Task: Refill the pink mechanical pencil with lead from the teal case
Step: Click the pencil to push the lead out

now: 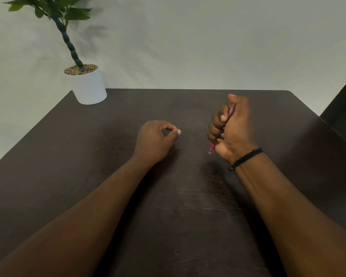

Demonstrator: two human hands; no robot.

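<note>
One head-worn camera looks forward and down, close over the desk [128, 196]. The fingers [218, 124] sit mid-frame, forearms running back under the lens; beyond them stand a plant [88, 84] and wall [208, 47].

The pink mechanical pencil [231, 111] stands tilted inside a closed fist, its tip poking out below, above the dark counter [168, 196].
</note>
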